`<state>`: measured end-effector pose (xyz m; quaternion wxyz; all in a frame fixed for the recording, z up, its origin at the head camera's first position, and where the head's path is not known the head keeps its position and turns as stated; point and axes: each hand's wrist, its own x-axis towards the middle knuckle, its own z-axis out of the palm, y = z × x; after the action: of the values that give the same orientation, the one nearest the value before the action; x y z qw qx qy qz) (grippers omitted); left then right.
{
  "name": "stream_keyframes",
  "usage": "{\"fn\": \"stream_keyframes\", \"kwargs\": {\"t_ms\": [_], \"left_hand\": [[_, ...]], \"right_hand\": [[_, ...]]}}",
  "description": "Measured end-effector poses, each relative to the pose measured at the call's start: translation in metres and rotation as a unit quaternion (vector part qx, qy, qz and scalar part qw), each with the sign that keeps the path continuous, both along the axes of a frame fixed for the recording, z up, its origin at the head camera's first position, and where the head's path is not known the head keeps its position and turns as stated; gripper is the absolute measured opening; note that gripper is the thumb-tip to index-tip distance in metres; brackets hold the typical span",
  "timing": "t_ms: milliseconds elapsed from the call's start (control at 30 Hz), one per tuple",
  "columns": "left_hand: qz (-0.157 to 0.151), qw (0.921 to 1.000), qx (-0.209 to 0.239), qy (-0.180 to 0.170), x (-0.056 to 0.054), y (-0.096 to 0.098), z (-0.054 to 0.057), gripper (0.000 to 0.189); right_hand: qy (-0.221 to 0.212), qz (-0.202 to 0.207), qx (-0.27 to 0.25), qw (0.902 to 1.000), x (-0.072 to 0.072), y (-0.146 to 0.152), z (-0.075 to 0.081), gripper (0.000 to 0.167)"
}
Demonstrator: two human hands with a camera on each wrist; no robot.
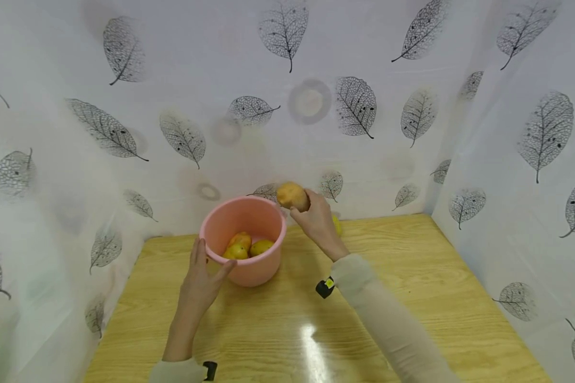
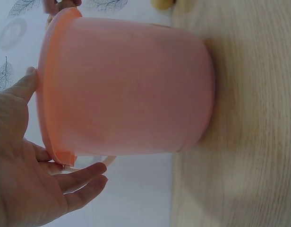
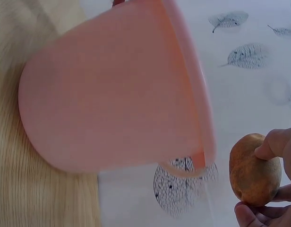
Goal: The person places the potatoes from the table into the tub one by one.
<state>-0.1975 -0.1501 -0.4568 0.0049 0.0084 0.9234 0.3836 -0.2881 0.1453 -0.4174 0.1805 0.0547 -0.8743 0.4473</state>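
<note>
A pink plastic bucket (image 1: pixel 241 274) stands upright on the wooden table, with several yellow and orange fruits (image 1: pixel 238 247) at its bottom. My left hand (image 1: pixel 200 282) holds its rim at the near left. In the left wrist view, the thumb (image 2: pixel 26 85) touches the rim while other fingers lie beside the rim's lug. Just right of the bucket and about rim height, my right hand (image 1: pixel 316 215) grips a brown-yellow potato (image 1: pixel 291 196) between thumb and fingers. The right wrist view shows the potato (image 3: pixel 252 168) apart from the bucket's rim.
A yellow object (image 1: pixel 337 224) sits on the table behind my right wrist, mostly hidden. A white curtain (image 1: pixel 268 154) with dark leaf prints hangs behind the table (image 1: pixel 412 266) and along its sides. The bucket's handle (image 3: pixel 181 171) hangs at the far side.
</note>
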Motion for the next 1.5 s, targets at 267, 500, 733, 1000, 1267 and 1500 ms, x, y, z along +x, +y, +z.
{"fn": "stream_keyframes", "kwargs": {"t_ms": [267, 500, 733, 1000, 1267, 1500], "left_hand": [[-0.001, 1.0000, -0.001, 0.000, -0.001, 0.000, 0.000, 0.109], [-0.001, 1.0000, 0.003, 0.001, -0.001, 0.000, 0.000, 0.112], [-0.004, 0.9999, -0.003, 0.011, -0.002, 0.000, -0.001, 0.109], [-0.003, 1.0000, -0.005, 0.007, -0.002, 0.000, -0.003, 0.106], [-0.002, 0.9999, -0.003, 0.011, -0.003, 0.000, -0.004, 0.105], [-0.001, 1.0000, -0.003, 0.009, -0.003, 0.000, -0.005, 0.106]], "right_hand": [[-0.026, 0.016, 0.011, 0.9995, 0.004, -0.033, 0.005, 0.063], [-0.027, 0.047, 0.034, 0.9979, 0.007, -0.059, 0.007, 0.061], [-0.021, 0.069, 0.051, 0.9961, 0.011, -0.074, 0.004, 0.059], [-0.027, 0.071, 0.061, 0.9953, 0.015, -0.080, 0.001, 0.060], [-0.023, 0.075, 0.058, 0.9952, 0.014, -0.081, -0.003, 0.061], [-0.013, 0.080, 0.090, 0.9927, 0.013, -0.082, -0.007, 0.062]]}}
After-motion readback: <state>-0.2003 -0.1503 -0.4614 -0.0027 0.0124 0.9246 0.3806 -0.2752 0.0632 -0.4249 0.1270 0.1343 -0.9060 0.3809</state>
